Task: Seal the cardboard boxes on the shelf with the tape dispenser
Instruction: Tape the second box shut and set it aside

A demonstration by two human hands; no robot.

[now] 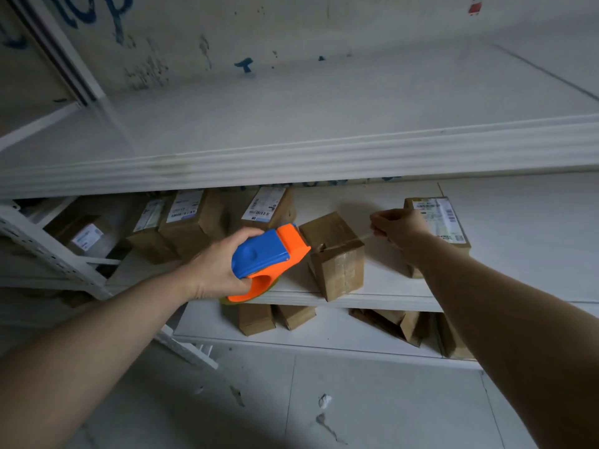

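Note:
My left hand [215, 270] grips a blue and orange tape dispenser [264, 257] just left of a small cardboard box [335, 254] that stands near the front edge of the middle shelf [366, 301]. A clear strip of tape [358, 238] runs from the dispenser across the top of this box. My right hand [400, 230] pinches the free end of the strip, to the right of the box and above the shelf. Behind my right hand stands another cardboard box with shipping labels [439, 222].
Several labelled cardboard boxes [194, 218] stand along the back left of the middle shelf. More boxes [259, 319] sit on the lower shelf. A white upper shelf [291, 163] overhangs the boxes. A perforated white upright [48, 251] stands at left. Grey floor lies below.

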